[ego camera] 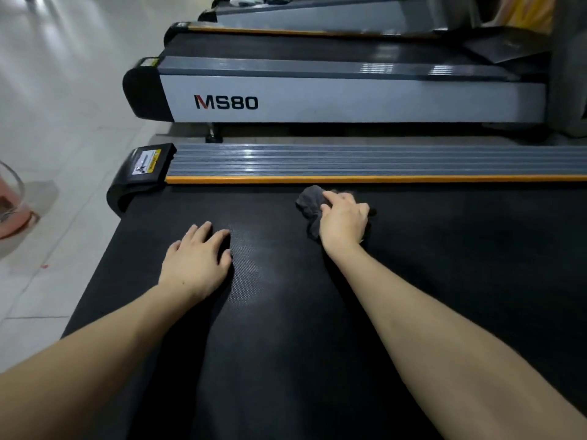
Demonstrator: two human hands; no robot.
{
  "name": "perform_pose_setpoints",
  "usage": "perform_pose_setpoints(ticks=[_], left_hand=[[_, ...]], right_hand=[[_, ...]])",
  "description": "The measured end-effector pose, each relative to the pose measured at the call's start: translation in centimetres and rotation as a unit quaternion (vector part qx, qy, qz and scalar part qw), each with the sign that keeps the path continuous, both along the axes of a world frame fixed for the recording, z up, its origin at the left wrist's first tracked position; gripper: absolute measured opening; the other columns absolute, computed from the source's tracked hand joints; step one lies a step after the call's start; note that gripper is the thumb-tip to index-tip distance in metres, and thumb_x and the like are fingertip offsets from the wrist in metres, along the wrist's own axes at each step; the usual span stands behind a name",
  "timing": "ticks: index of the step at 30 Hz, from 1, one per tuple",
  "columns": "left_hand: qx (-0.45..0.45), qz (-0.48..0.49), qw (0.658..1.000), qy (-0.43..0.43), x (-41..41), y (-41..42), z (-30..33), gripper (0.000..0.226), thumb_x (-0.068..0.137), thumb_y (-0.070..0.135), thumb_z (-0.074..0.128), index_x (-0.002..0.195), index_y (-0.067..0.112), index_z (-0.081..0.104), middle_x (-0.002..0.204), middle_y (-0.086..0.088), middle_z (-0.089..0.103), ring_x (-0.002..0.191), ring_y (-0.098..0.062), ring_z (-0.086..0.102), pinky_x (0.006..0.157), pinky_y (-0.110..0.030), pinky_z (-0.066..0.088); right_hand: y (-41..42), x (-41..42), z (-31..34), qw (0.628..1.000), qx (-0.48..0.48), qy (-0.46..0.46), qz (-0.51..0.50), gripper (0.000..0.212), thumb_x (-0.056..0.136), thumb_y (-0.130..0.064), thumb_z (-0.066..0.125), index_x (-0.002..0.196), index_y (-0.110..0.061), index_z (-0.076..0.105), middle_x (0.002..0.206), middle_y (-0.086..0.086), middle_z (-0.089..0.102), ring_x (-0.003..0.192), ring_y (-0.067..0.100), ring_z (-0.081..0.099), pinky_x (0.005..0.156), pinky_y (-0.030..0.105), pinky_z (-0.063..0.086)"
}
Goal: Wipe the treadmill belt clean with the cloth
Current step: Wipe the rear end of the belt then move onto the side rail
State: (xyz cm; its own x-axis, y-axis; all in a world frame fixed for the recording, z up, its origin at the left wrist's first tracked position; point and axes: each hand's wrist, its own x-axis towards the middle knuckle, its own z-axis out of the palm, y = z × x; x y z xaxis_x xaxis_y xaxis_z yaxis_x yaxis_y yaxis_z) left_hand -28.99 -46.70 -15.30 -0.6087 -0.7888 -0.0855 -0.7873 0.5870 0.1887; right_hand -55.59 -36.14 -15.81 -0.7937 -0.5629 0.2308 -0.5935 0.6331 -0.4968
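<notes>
The black textured treadmill belt (pixel 286 312) fills the lower part of the head view. A crumpled dark grey cloth (pixel 309 206) lies on the belt near its far edge, just below the orange strip. My right hand (pixel 344 219) presses down on the cloth, fingers curled over it, so part of the cloth is hidden. My left hand (pixel 197 258) rests flat on the bare belt to the left, fingers slightly spread, holding nothing.
A grey ribbed side rail (pixel 349 160) with an orange strip (pixel 349 178) borders the belt's far side, ending in a black end cap (pixel 143 166). Beyond stands another treadmill marked MS80 (pixel 225 103). A pink-based object (pixel 12 204) stands on the white tiled floor at left.
</notes>
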Motion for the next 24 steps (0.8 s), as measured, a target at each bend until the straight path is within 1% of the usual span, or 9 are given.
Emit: perform_pose_setpoints(ticks=[2,4,7,10,12,14,17,22,24], left_hand=[[-0.007,0.002,1.0,0.008,0.7,-0.7,0.0,0.048,0.101,0.049,0.038,0.148,0.037,0.041,0.166,-0.001,0.027,0.156,-0.024,0.017,0.123,-0.049,0.021],[-0.009,0.017,1.0,0.015,1.8,-1.6,0.1,0.048,0.102,0.049,0.038,0.147,0.035,0.042,0.166,-0.001,0.028,0.155,-0.024,0.017,0.123,-0.048,0.022],[-0.028,0.027,0.999,0.011,3.8,-2.2,-0.4,0.05,0.101,0.055,0.034,0.148,0.04,0.04,0.166,0.001,0.028,0.155,-0.023,0.016,0.123,-0.051,0.02],[-0.011,0.019,1.0,0.009,4.5,-2.8,-0.6,0.055,0.1,0.06,0.03,0.154,0.044,0.031,0.169,0.004,0.019,0.157,-0.019,0.009,0.125,-0.049,0.013],[-0.007,0.01,1.0,0.009,4.9,-2.7,-0.8,0.058,0.101,0.06,0.028,0.156,0.045,0.027,0.17,0.005,0.014,0.157,-0.018,0.005,0.127,-0.047,0.009],[-0.02,0.011,1.0,0.015,5.6,-2.5,-1.0,0.059,0.101,0.06,0.029,0.157,0.044,0.028,0.17,0.002,0.015,0.157,-0.02,0.005,0.127,-0.046,0.01],[-0.031,0.004,0.999,0.015,6.6,-2.0,-1.5,0.06,0.101,0.06,0.027,0.158,0.043,0.028,0.17,0.0,0.016,0.157,-0.024,0.006,0.127,-0.046,0.01],[-0.048,0.013,0.998,0.029,7.0,-1.0,-2.0,0.064,0.098,0.06,0.009,0.16,0.044,0.019,0.171,0.004,0.006,0.158,-0.019,-0.002,0.127,-0.045,0.001],[-0.061,0.02,0.997,0.037,7.0,-0.8,-2.1,0.062,0.1,0.058,0.011,0.16,0.043,0.02,0.171,0.004,0.008,0.158,-0.019,-0.002,0.127,-0.045,0.001]], right_hand=[[-1.9,2.0,-0.1,1.0,0.004,-0.01,0.01,0.033,0.097,-0.029,0.048,0.128,-0.031,0.06,0.132,0.003,0.055,0.119,0.031,0.046,0.099,0.044,0.035],[-5.0,5.3,-0.3,1.0,0.007,-0.006,0.015,0.032,0.097,-0.038,0.049,0.127,-0.033,0.061,0.133,0.0,0.056,0.112,0.03,0.043,0.096,0.039,0.035],[-9.2,10.7,-0.8,0.992,0.035,0.026,0.116,0.038,0.095,-0.047,0.051,0.129,-0.033,0.057,0.137,-0.001,0.052,0.11,0.031,0.038,0.096,0.041,0.038],[-9.3,9.8,-0.7,0.972,0.066,0.066,0.217,0.036,0.096,-0.04,0.052,0.131,-0.035,0.054,0.136,-0.004,0.052,0.11,0.03,0.042,0.093,0.044,0.044],[-7.3,6.5,-1.0,0.96,0.074,0.13,0.235,0.034,0.095,-0.035,0.053,0.128,-0.037,0.056,0.129,-0.007,0.058,0.1,0.031,0.049,0.085,0.045,0.05],[-4.1,2.2,-1.5,0.971,0.073,0.145,0.174,0.034,0.094,-0.032,0.053,0.128,-0.037,0.057,0.125,-0.007,0.059,0.096,0.032,0.05,0.082,0.045,0.051],[0.3,-2.2,-1.6,0.992,0.057,0.1,0.053,0.036,0.098,-0.032,0.049,0.134,-0.036,0.055,0.134,-0.007,0.055,0.107,0.032,0.048,0.091,0.044,0.048],[-1.9,2.0,-0.9,0.993,0.112,0.038,-0.028,0.058,0.096,-0.058,0.035,0.146,-0.029,0.039,0.153,-0.001,0.035,0.123,0.038,0.036,0.104,0.048,0.035],[-3.1,4.0,-0.9,0.991,0.121,0.052,-0.014,0.057,0.096,-0.053,0.041,0.146,-0.028,0.036,0.153,0.002,0.033,0.122,0.038,0.035,0.104,0.047,0.035]])
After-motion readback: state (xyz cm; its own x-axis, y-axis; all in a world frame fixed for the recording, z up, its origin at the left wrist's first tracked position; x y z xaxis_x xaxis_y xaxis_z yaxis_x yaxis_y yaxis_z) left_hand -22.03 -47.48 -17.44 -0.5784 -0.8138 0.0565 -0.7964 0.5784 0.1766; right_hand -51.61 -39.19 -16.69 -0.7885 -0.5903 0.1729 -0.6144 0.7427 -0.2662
